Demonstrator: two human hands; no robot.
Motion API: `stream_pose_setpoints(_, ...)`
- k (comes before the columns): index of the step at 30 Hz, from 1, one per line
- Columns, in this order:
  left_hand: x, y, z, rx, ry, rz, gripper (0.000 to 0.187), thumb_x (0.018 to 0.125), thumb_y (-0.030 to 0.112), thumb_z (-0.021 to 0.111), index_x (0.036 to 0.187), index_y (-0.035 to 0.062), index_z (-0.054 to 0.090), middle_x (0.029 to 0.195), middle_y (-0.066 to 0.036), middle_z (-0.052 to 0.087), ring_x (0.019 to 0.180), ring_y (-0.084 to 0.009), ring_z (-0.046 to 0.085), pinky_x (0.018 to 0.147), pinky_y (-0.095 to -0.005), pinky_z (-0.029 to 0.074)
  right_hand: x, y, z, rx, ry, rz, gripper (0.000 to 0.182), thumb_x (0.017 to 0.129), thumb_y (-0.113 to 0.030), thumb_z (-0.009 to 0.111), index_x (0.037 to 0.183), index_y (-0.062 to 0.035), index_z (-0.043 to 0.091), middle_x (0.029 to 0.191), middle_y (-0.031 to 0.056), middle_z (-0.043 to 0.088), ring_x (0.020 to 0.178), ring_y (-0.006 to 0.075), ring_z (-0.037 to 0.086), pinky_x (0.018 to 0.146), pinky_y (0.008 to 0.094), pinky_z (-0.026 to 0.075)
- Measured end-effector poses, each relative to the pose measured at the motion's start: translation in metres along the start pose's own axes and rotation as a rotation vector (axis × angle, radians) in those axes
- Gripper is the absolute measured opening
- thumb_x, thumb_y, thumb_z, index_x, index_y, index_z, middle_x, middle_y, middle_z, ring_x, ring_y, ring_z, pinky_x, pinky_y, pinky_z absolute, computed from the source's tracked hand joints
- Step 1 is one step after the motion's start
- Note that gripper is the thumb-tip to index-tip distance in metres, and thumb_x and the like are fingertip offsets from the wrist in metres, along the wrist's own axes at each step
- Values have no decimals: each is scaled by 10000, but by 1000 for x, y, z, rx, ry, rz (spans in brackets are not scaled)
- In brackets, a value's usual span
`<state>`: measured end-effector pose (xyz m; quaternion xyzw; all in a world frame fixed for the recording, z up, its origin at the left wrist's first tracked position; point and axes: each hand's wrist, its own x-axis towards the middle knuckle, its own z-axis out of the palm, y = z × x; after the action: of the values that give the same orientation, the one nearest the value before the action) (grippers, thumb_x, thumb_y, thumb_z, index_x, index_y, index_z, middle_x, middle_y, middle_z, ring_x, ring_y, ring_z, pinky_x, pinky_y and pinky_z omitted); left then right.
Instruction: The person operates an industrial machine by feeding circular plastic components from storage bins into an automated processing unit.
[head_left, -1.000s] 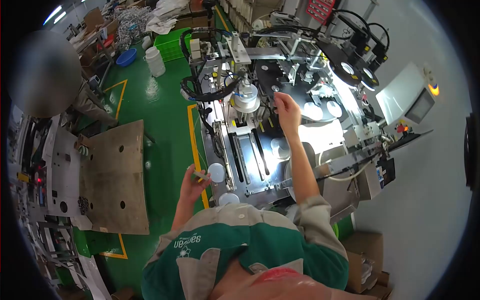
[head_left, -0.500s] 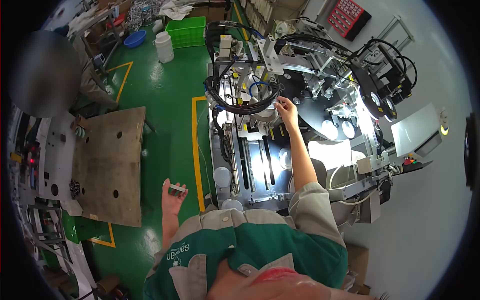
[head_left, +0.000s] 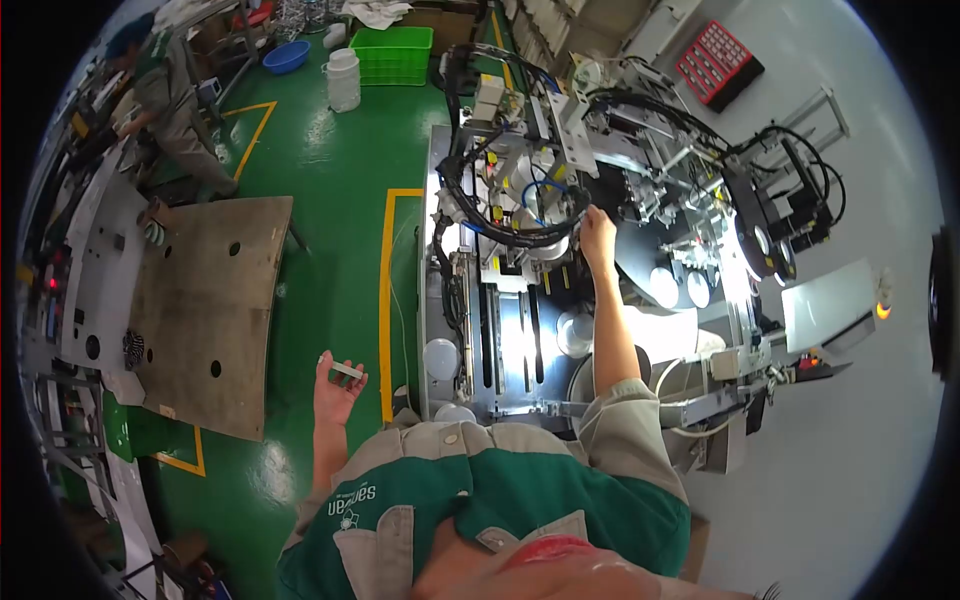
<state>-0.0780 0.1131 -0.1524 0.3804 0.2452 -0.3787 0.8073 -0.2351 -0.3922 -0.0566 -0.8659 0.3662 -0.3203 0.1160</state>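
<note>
While my left grip (head_left: 338,398) clasps a white strip (head_left: 347,370), I should steer my right grip (head_left: 598,236), whose closure I cannot tell, clear of the looped black cables (head_left: 522,240).

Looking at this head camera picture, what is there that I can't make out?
Head view: whether the right hand holds anything; too small to tell.
Head view: any marking on the white strip in the left hand; too small.
Head view: the rest of the nearer white disc, hidden by the shirt.
Head view: the whole white cloth, cut off by the top edge.
</note>
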Motion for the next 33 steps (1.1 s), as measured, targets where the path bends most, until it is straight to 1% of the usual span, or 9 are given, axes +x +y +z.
stream_pose_setpoints(2, 2, 0, 0, 0, 5, 4, 478, 754, 332, 717, 1159, 237, 481, 1060, -109, 431, 943, -313, 527, 793, -442, 508, 23, -2, 11, 131, 86, -78, 213, 867, -138, 521, 1038, -56, 617, 867, 162, 638, 805, 309, 614, 715, 349, 474)
stream_pose_setpoints(3, 5, 0, -3, 3, 1, 6, 485, 755, 337, 714, 1166, 240, 477, 1062, -109, 428, 943, -313, 526, 794, -443, 508, 42, 31, 33, 457, -135, 123, 270, 903, -198, 499, 1122, -57, 573, 915, 151, 636, 800, 288, 616, 703, 330, 466)
stream_pose_setpoints(5, 7, -2, -8, 1, 10, 11, 498, 758, 342, 710, 1181, 243, 467, 1072, -109, 418, 947, -314, 521, 796, -445, 508, 67, 55, 66, 979, -214, -93, 341, 939, -293, 449, 1178, -64, 533, 987, 124, 627, 797, 246, 618, 695, 290, 458)
stream_pose_setpoints(9, 9, -2, -23, -9, 61, 16, 565, 746, 347, 719, 1221, 240, 433, 1098, -121, 393, 978, -330, 502, 801, -459, 509, 86, 60, 82, 1049, -254, -57, 352, 931, -296, 460, 1191, -65, 516, 983, 127, 627, 802, 246, 618, 697, 299, 465)
stream_pose_setpoints(15, 15, 11, -33, -15, 80, 22, 589, 733, 348, 732, 1180, 210, 373, 1065, -123, 407, 966, -314, 504, 790, -444, 513, 89, 68, 71, 1156, -293, 101, 384, 915, -301, 482, 1219, -67, 483, 975, 133, 626, 812, 245, 617, 702, 315, 480)
stream_pose_setpoints(24, 29, 6, -31, -19, 100, -14, 541, 751, 354, 709, 1203, 246, 431, 1079, -119, 396, 963, -320, 497, 804, -456, 504, 98, 53, 73, 1305, -334, 305, 449, 890, -309, 516, 1260, -69, 433, 963, 142, 624, 827, 244, 616, 709, 341, 503)
stream_pose_setpoints(31, 40, 18, -31, -26, 116, -13, 542, 736, 354, 727, 1161, 212, 422, 1066, -119, 401, 945, -311, 510, 785, -450, 513, 79, 48, 65, 1395, -347, 498, 509, 870, -315, 542, 1292, -72, 394, 954, 149, 623, 839, 243, 616, 715, 360, 521)
stream_pose_setpoints(32, 44, 20, -31, -26, 118, -18, 535, 736, 354, 728, 1152, 208, 425, 1066, -119, 401, 946, -311, 512, 782, -448, 515, 86, 51, 68, 1362, -351, 574, 416, 880, -278, 534, 1231, -85, 424, 1011, 180, 610, 885, 291, 617, 753, 422, 528)
stream_pose_setpoints(33, 47, 21, -31, -26, 120, -23, 528, 736, 354, 728, 1144, 205, 428, 1067, -119, 401, 948, -311, 513, 779, -447, 516, 85, 56, 69, 1357, -346, 581, 416, 880, -278, 534, 1231, -85, 424, 1011, 180, 610, 885, 291, 617, 753, 422, 528)
